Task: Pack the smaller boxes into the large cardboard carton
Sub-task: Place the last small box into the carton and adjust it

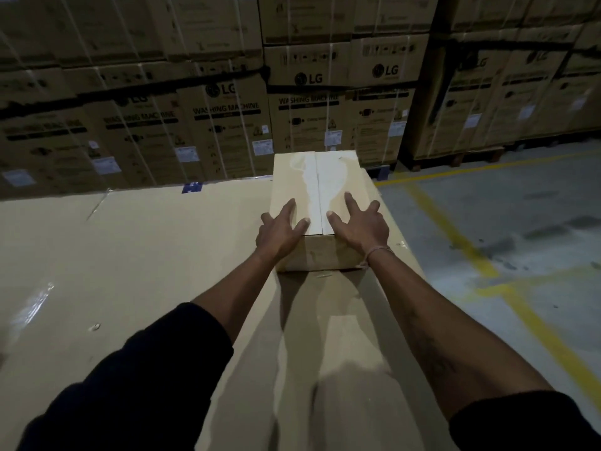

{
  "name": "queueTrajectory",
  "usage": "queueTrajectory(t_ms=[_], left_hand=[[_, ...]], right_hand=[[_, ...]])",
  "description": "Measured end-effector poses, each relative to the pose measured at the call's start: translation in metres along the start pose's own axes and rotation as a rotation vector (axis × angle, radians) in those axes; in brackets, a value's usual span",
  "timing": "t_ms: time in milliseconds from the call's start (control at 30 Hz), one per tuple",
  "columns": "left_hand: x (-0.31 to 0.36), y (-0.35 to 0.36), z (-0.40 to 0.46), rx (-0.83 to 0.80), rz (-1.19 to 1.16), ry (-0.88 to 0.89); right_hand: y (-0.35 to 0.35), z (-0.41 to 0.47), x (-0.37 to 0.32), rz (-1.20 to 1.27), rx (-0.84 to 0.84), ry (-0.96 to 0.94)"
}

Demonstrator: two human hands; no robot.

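Item: small rectangular tan cardboard box (317,203), top flaps closed along a centre seam, a pale whitish patch running down that seam; it lies flat near the right edge of a broad, flat tan cardboard surface (130,271), its long side pointing away from the viewer. Whether that surface is the lid of the large carton cannot be told. Left hand (280,231): fingers spread and nearly straight, palm laid on the near left corner of the box top, outer fingers reaching over the left edge; it rests on the box without curling round it. Right hand (361,226): fingers spread and straight, laid flat on the near right part of the box top, a thin pale cord (374,253) tied at the wrist. Both forearms bare, dark sleeves (146,369) pushed up. Background: stacked brown cardboard cartons (227,118) printed "LG" and "WASHING MACHINE", bound with pale straps, some standing on a wooden pallet (461,157). Right side: grey concrete floor (520,222) marked with yellow painted lines (455,236).
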State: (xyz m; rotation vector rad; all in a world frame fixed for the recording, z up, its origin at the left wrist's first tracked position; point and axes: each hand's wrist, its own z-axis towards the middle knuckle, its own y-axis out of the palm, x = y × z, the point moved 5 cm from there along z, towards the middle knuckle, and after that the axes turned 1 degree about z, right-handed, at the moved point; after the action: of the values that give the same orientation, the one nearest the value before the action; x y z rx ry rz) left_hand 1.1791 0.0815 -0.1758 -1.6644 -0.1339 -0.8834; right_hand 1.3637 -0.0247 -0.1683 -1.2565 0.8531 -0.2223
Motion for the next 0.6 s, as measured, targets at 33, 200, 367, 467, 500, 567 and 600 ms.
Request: queueTrajectory(t_ms=[33, 200, 367, 467, 500, 567, 600], left_hand=[[-0.002, -0.001, -0.01, 0.002, 0.002, 0.0], [-0.021, -0.013, -0.072, 0.003, -0.009, -0.03], [-0.044, -0.039, -0.158, -0.016, -0.02, -0.064], [-0.061, -0.058, -0.215, -0.028, -0.063, -0.094], [-0.067, -0.065, -0.235, -0.032, -0.079, -0.105], [-0.08, -0.078, -0.274, -0.025, -0.096, -0.109], [-0.086, -0.086, -0.292, -0.015, -0.096, -0.107]], right_hand=[[0.0, -0.01, 0.0, 0.006, 0.006, -0.007], [-0.001, -0.075, -0.007, 0.022, -0.026, -0.018], [-0.006, -0.162, -0.025, 0.03, -0.111, -0.048], [-0.011, -0.219, -0.039, 0.055, -0.149, -0.064], [-0.013, -0.239, -0.044, 0.06, -0.159, -0.069], [-0.016, -0.28, -0.054, 0.06, -0.169, -0.082], [-0.018, -0.3, -0.06, 0.065, -0.167, -0.088]])
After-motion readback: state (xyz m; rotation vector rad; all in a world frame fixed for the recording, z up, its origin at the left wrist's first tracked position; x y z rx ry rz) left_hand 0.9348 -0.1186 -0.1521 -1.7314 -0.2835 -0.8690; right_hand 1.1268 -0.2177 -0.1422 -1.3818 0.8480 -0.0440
